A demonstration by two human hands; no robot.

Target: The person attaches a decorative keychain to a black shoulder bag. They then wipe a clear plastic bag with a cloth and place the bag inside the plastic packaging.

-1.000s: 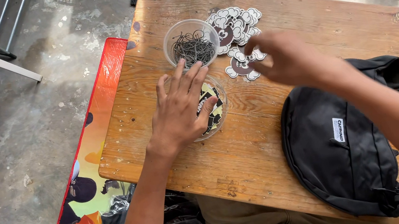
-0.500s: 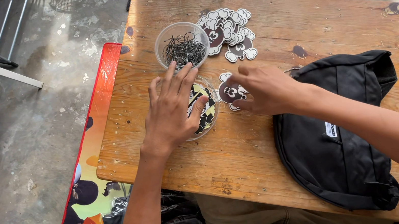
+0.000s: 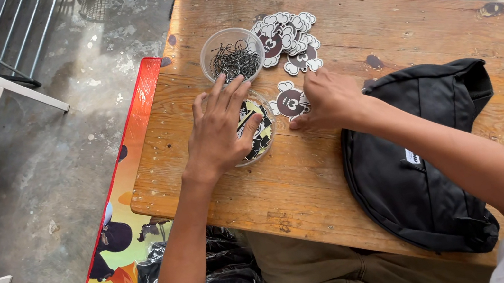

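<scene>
Left hand (image 3: pixel 219 129) spread wide over sticker cup (image 3: pixel 259 133); just right of cup, right hand (image 3: pixel 324 101) pinching cloud-edged sticker (image 3: pixel 290 101).

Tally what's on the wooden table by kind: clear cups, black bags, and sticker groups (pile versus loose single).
Clear cups: 2, one with dark wire bits, one under the left hand.
Black bags: 1.
Sticker pile: 1.
Loose sticker: 1, touched by the right hand.
Total: 5.
</scene>
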